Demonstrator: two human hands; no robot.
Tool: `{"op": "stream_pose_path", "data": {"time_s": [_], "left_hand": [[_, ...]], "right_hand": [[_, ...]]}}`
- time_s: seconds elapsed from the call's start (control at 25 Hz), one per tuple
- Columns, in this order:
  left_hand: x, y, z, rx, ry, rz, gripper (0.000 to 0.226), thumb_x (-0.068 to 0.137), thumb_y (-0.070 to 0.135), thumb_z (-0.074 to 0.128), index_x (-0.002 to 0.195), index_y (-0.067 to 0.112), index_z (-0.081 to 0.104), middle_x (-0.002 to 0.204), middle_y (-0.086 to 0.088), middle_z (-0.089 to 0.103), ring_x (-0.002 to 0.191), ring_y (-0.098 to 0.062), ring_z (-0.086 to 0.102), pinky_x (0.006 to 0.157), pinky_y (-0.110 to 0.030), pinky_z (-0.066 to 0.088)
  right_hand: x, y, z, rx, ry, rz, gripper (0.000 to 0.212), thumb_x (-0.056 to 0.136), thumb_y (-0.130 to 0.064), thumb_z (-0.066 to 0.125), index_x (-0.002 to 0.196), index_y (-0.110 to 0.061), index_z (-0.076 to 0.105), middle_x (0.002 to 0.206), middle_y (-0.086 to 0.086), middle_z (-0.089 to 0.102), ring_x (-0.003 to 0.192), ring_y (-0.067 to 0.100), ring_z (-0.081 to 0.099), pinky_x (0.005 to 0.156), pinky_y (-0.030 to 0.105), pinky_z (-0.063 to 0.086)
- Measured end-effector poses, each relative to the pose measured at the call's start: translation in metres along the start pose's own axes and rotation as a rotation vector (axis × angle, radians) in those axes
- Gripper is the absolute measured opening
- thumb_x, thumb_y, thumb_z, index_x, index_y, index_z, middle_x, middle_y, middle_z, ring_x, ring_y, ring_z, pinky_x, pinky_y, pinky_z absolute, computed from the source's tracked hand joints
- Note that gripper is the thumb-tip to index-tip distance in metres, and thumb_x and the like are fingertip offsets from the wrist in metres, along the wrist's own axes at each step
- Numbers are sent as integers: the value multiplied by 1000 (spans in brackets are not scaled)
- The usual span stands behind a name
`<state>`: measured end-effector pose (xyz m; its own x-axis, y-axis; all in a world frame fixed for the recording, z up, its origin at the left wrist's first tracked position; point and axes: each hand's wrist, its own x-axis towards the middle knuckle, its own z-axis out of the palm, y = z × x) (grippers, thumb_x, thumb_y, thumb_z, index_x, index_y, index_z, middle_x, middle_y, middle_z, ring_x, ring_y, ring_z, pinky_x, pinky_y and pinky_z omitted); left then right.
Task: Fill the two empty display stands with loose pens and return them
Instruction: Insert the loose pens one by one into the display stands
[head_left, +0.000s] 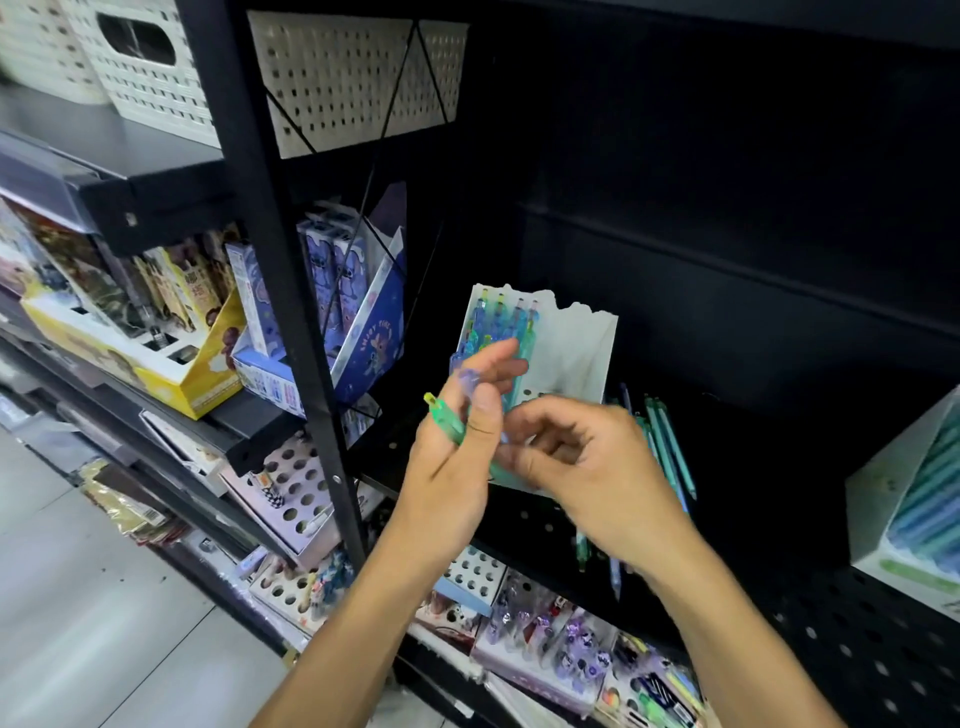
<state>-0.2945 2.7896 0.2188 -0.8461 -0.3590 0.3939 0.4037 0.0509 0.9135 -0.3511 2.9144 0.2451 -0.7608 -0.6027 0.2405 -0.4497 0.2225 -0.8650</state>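
Two stands matter here, and from the head camera you have one white display stand (566, 343) in front of you on the black pegboard shelf (810, 639), toward its left end, partly filled: a row of blue-green pens (506, 322) stands along its left side, while open holes show lower down near your fingers. Your left hand (457, 447) has its thumb and curled fingers round a green pen (441, 415), its yellow-tipped end pointing up and left. Your right hand (576, 462) is loosely curled just beside the stand's lower edge; whether it pinches a pen or only steadies the stand, you cannot tell. More loose pens (667, 447) lie on the shelf behind your right wrist, with a few nearer the front edge. At the right edge, another white stand (914, 499) appears stocked with teal and blue pens, though it is cut off. As a judgement, you are midway: this stand wants more pens, and neither stand's return can be confirmed.
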Motion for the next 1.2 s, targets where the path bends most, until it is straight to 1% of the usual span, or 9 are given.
{"op": "stream_pose_path", "data": {"time_s": [0.08,0.16,0.28,0.48,0.64,0.8,1.0,1.08,1.2], "left_hand": [[6,1,-9,102,34,60,45,102,40,35,139,19,50,132,5,59,127,-8,53,103,-22,43],[16,-7,-22,376,124,150,44,104,40,34,141,24,50,141,9,51,136,-10,43,113,-31,35],[26,-24,-34,610,75,137,46,105,41,33,149,29,41,158,14,30,147,-2,21,122,-36,19],[24,-34,-36,545,-37,70,47,107,39,36,153,37,28,150,31,30,142,12,23,114,-12,19],[22,-32,-35,486,-63,20,50,107,38,36,155,38,25,155,27,28,143,10,22,115,-16,19],[21,-31,-33,443,-65,-8,50,107,38,37,155,37,24,155,28,29,143,9,23,116,-21,21],[21,-30,-31,418,-66,-25,52,106,38,35,156,37,21,153,32,25,143,13,19,115,-13,18],[19,-32,-32,396,-48,-39,55,106,41,35,157,36,17,157,28,23,144,11,18,119,-21,19],[16,-28,-34,387,30,-59,58,104,49,34,156,43,9,163,22,15,148,6,11,124,-40,16]], "right_hand": [[4,4,-14,20,162,39,12,85,-13,76,86,-24,70,77,-7,72,66,10,67,68,29,59],[14,13,-20,39,341,87,4,89,-15,72,90,-18,68,79,-5,73,70,11,70,74,33,61],[35,30,-5,-123,399,102,4,93,-18,68,93,-15,65,79,-8,73,74,5,70,75,33,60],[53,47,15,-190,404,99,8,93,-20,68,89,-17,61,80,-7,73,70,9,70,70,32,58],[51,48,15,-211,386,98,9,92,-22,69,89,-17,63,77,-8,72,67,6,68,64,23,54],[50,47,20,-216,375,66,8,92,-19,70,94,-13,66,79,-8,71,71,7,68,70,26,57],[51,55,24,-309,270,116,5,91,-17,69,89,-15,65,78,-5,72,70,12,68,69,29,54],[53,56,25,-392,208,150,2,90,-17,68,89,-16,66,80,-4,73,72,13,67,71,28,52],[37,37,19,-463,304,93,9,91,-17,67,99,-16,69,85,-7,72,72,4,65,73,26,55]]}}
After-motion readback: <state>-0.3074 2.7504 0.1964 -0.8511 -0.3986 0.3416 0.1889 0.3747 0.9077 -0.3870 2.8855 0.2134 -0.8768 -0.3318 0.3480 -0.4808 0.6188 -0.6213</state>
